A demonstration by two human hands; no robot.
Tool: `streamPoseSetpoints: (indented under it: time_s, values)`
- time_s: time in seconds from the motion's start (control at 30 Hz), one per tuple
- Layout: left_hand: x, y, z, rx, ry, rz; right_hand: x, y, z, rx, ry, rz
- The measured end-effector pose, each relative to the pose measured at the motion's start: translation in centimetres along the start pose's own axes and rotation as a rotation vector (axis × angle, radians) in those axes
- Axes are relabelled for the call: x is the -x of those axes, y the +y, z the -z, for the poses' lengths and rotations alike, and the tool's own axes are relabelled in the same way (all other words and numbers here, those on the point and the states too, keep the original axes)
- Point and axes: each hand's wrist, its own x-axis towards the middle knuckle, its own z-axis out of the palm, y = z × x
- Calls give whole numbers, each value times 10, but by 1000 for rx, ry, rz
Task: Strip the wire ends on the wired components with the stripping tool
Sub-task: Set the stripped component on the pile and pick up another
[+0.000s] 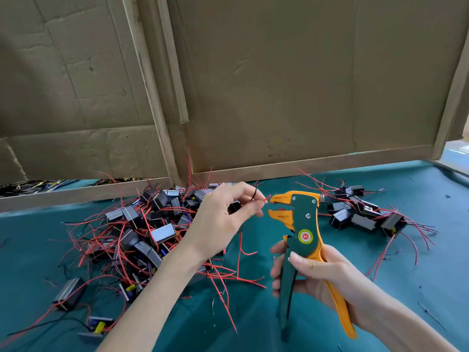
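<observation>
Right hand (pixel 323 274) grips stripping tool (pixel 304 221) — left fingers (pixel 250 211) pinch red wire (pixel 265 199), apparently just beside.

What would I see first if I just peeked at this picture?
The orange-and-green stripping tool, held upright in the right hand near the middle, jaws open. Just left of it, the left hand pinches a red wire close to those jaws. Further left sprawls a big pile of wired components on the green table.
</observation>
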Motion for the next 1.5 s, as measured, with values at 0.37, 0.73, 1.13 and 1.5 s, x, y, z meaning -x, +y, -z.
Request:
streamPoseSetpoints:
  time_s: [0.37,0.73,1.13,1.5]
  values:
    - [-2,3,15,93,-114,57,6,-3,-2,29,-109,-19]
    - [-2,13,12,204,-135,145,9,-9,-4,114,-83,38]
    - [-1,16,11,245,-178,147,11,-10,-4,188,-70,50]
    - [0,18,21,221,-262,156,11,-9,-6,328,-76,41]
